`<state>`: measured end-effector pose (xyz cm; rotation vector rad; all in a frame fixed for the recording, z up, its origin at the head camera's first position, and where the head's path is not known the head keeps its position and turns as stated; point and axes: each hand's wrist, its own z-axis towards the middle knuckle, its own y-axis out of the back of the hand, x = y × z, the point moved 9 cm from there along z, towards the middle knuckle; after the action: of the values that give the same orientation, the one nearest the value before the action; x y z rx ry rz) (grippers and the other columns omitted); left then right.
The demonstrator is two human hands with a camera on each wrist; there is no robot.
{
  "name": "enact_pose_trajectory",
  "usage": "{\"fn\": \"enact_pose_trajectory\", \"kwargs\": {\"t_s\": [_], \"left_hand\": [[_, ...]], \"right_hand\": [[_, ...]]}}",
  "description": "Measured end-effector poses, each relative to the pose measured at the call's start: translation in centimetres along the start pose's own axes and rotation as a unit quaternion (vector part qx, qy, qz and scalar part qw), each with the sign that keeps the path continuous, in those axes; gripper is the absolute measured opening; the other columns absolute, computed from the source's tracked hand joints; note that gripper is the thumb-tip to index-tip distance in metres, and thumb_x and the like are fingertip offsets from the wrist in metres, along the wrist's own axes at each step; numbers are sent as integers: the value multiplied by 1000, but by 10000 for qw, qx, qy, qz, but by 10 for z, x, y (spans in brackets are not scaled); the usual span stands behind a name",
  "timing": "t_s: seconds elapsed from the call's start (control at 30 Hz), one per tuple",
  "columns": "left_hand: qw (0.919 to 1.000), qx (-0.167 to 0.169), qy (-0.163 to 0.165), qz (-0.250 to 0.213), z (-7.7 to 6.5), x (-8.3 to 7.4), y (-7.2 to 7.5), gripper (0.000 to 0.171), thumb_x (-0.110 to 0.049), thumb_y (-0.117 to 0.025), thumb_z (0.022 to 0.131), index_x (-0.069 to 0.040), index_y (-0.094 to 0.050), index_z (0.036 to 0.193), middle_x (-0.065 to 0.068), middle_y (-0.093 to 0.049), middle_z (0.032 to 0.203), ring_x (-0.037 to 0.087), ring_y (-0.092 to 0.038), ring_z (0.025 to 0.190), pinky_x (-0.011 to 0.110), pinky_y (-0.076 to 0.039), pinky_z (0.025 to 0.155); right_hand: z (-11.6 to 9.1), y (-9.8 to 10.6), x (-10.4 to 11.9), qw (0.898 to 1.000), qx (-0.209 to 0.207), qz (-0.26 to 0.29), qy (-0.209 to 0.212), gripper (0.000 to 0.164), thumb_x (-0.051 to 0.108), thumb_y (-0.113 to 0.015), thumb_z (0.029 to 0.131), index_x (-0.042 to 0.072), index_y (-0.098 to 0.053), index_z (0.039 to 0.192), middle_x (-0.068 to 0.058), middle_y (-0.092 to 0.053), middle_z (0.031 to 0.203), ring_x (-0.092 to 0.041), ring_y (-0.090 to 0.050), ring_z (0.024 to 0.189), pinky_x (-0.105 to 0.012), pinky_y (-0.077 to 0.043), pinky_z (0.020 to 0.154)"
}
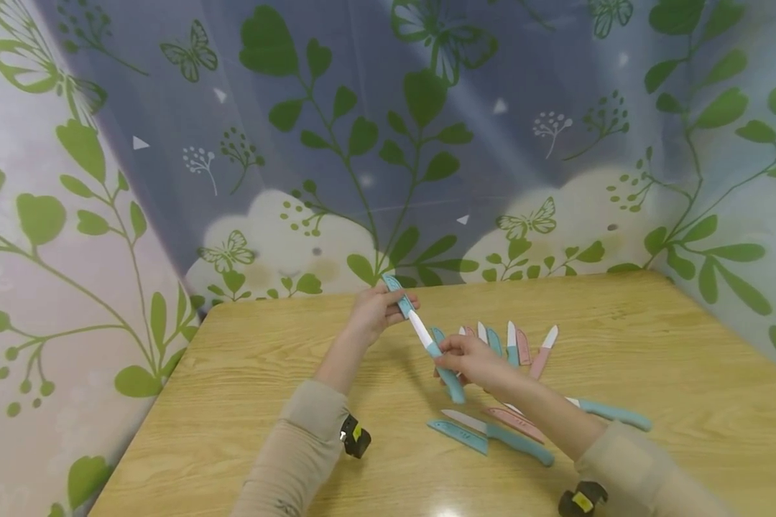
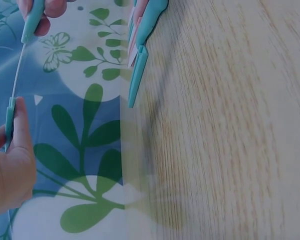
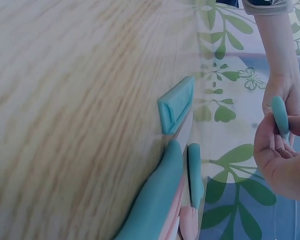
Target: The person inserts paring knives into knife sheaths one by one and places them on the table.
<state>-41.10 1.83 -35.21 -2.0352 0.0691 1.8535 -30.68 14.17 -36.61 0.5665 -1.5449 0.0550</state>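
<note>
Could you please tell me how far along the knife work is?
The front knife lies bare beside a blue sheath: done if unsheathing, left if sheathing; I cannot tell which. In hand, the left hand holds another sheath partly over a blade while the right hand holds its handle. Left: covering or baring that blade fully.

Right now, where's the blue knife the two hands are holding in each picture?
Head: the knife is below the middle, a little right, between the left hand and right hand.
Left wrist: top left, blade pointing down.
Right wrist: right side, about halfway up; mostly its handle shows.
Shared landmark: the table, low in head, right in left wrist, left in right wrist.
</note>
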Motion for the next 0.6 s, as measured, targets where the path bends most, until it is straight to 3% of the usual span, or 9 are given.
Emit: {"fn": "enact_pose_trajectory", "kwargs": {"t_s": [0.33, 0.6], "left_hand": [[10000, 54, -53, 13, -1, -1, -3, 24, -5, -53, 94, 12, -55, 110, 22, -66, 102, 27, -66, 96, 30, -53, 81], [9999, 92, 21, -90, -3, 3, -7, 25, -4, -51, 95, 14, -53, 112, 29, -60, 111, 25, -67, 94, 29, -53, 81]], "right_hand": [[5, 1, 4, 9997, -228, 55, 15, 33, 10, -49, 95, -14, -46, 117, -24, -62, 98, -27, -62, 82, -30, -52, 69], [5, 1, 4, 9993, -349, 105, 4, 32, 10, -49, 95, -14, -46, 116, -15, -64, 93, -25, -63, 82, -28, -51, 68]]}}
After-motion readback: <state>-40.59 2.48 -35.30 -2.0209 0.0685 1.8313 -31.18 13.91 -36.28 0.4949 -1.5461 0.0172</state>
